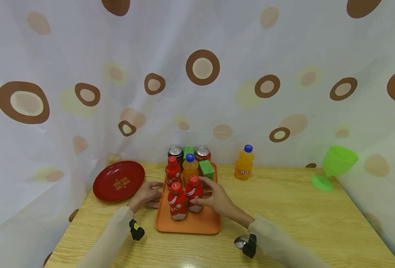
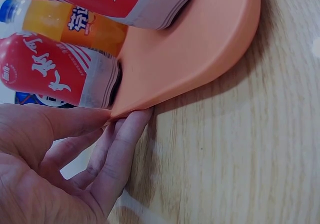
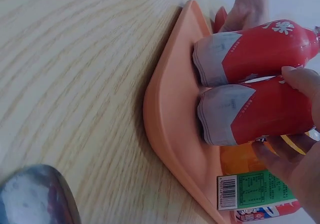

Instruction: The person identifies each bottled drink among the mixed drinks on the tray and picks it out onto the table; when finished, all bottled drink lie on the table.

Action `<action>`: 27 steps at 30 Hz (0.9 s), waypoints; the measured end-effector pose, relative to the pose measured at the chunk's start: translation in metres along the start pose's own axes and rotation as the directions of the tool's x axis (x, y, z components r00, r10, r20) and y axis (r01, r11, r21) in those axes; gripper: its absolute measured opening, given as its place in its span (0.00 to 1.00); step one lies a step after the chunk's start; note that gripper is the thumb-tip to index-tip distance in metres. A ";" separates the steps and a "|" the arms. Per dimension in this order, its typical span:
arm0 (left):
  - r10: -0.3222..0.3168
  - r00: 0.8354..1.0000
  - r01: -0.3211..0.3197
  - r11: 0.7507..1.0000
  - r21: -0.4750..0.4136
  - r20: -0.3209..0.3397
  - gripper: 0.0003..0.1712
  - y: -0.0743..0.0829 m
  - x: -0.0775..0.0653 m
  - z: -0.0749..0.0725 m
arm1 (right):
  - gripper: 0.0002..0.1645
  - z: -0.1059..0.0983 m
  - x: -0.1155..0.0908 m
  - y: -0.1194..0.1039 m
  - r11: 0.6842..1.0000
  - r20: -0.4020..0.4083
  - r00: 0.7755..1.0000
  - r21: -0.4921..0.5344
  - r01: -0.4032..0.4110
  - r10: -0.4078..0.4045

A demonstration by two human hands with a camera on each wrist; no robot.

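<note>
An orange tray (image 1: 188, 227) lies on the table with bottles, cans and boxes standing on it. My left hand (image 1: 147, 195) is at its left side, the thumb and fingers (image 2: 125, 139) pinching the rim in the left wrist view. With my right hand (image 1: 217, 199) I grip a red bottle (image 1: 195, 191) near the front of the tray, thumb on one side and fingers on the other. Close beside it stands a second red bottle (image 1: 177, 204). Behind them are another red bottle (image 1: 173, 173), a blue-capped orange drink bottle (image 1: 190, 172) and a green box (image 1: 206, 169).
Along the tray's back stand a dark can (image 1: 175, 150), another green box (image 1: 189, 151) and a red can (image 1: 203, 152). A red plate (image 1: 103, 186) lies left; an orange drink bottle (image 1: 244, 163) and green goblet (image 1: 336, 162) stand right. A metal spoon (image 3: 37, 199) lies near my right wrist.
</note>
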State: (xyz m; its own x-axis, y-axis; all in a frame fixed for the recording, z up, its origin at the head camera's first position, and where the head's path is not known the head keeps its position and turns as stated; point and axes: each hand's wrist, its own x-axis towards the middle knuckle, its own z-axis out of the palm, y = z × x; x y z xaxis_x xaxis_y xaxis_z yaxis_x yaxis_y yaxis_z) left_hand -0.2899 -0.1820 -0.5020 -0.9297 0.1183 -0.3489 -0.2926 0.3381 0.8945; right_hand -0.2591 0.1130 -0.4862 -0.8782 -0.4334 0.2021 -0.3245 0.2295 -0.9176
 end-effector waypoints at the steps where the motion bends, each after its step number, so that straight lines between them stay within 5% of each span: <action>1: -0.001 1.000 0.001 1.000 -0.003 0.000 0.32 0.000 0.000 0.000 | 0.42 0.000 -0.001 0.000 1.000 -0.010 1.000 0.008 -0.005 0.005; 10: -0.011 1.000 0.011 1.000 -0.002 -0.005 0.32 -0.005 -0.001 0.000 | 0.42 -0.016 -0.014 -0.006 0.995 -0.115 0.989 0.040 -0.089 0.093; 27: -0.012 1.000 0.012 1.000 -0.004 -0.017 0.32 0.000 -0.002 0.000 | 0.38 -0.108 -0.042 -0.004 0.990 -0.275 0.961 -0.129 -0.054 0.017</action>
State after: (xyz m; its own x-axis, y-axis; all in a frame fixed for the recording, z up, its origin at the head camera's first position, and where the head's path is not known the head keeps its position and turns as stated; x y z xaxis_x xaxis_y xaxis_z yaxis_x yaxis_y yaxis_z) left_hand -0.2879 -0.1820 -0.5013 -0.9298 0.0987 -0.3546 -0.3044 0.3356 0.8915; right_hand -0.2587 0.2243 -0.4546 -0.9463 -0.1729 0.2731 -0.3190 0.3633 -0.8754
